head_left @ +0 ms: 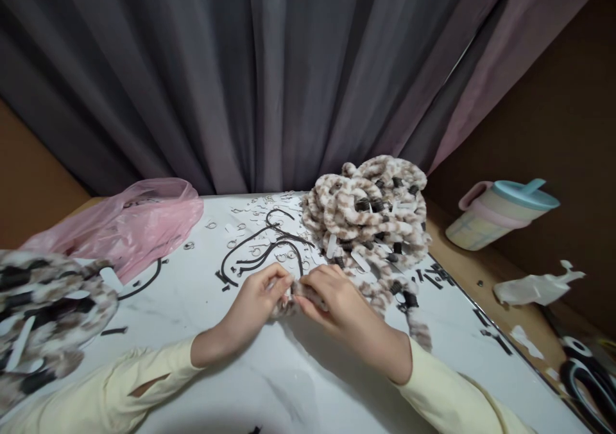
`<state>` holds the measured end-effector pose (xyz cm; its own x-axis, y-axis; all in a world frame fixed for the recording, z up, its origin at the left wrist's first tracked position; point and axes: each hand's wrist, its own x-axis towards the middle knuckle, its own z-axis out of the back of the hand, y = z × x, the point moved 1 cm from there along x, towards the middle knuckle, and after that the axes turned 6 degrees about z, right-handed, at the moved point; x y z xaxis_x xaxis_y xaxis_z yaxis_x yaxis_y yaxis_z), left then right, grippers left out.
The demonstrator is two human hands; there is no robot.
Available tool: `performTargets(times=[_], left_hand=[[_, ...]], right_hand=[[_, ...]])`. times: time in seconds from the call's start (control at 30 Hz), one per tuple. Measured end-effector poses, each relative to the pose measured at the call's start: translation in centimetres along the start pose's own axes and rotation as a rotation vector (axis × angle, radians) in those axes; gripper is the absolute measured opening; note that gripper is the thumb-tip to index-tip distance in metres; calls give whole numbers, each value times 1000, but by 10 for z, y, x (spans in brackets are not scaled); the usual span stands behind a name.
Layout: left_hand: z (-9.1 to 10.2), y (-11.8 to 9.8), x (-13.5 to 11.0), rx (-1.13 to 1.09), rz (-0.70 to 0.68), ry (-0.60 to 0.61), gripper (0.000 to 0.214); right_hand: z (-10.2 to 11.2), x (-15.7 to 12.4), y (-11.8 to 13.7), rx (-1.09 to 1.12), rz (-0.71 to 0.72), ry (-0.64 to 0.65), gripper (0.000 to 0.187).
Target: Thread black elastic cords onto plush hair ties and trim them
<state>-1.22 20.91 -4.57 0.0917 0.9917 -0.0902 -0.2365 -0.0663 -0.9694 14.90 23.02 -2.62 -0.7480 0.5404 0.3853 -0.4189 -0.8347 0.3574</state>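
Both hands meet over the middle of the white table [269,382]. My left hand [257,302] pinches one end of a fluffy brown-and-white fabric piece [283,309], mostly hidden by the fingers. My right hand [339,299] grips the same piece from the other side, its fingers closed. Just beyond the hands lie black cords [248,241] in loose curves, among small metal rings [256,251]. A large heap of similar fluffy striped ropes [359,209] with white tags and black bands stands behind my right hand.
More fluffy pieces [91,331] lie at the left, below a pink plastic bag [163,212]. Short black cord bits [436,277] are scattered at the right. A lidded cup [491,225], a white packet [534,287] and black-handled scissors [584,376] sit along the right side. A grey curtain [269,87] hangs behind.
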Motion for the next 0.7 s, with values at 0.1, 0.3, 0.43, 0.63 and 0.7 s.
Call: performTargets(times=[0.1, 0.3, 0.43, 0.63, 0.7], left_hand=[[1, 2, 6, -132, 77, 11, 35], [2, 6, 10, -361, 204, -4, 40], [2, 6, 10, -385, 232, -40, 40], [5, 4, 9, -364, 205, -75, 40], [6, 4, 9, -399, 217, -71, 37]], right_hand=[[-1, -4, 10, -117, 15, -100, 21], [-3, -13, 33, 167, -177, -54, 23], [-8, -7, 29, 426, -415, 136, 28], [-22, -6, 22, 479, -550, 54, 22], [-26, -8, 22, 448, -567, 4, 29]])
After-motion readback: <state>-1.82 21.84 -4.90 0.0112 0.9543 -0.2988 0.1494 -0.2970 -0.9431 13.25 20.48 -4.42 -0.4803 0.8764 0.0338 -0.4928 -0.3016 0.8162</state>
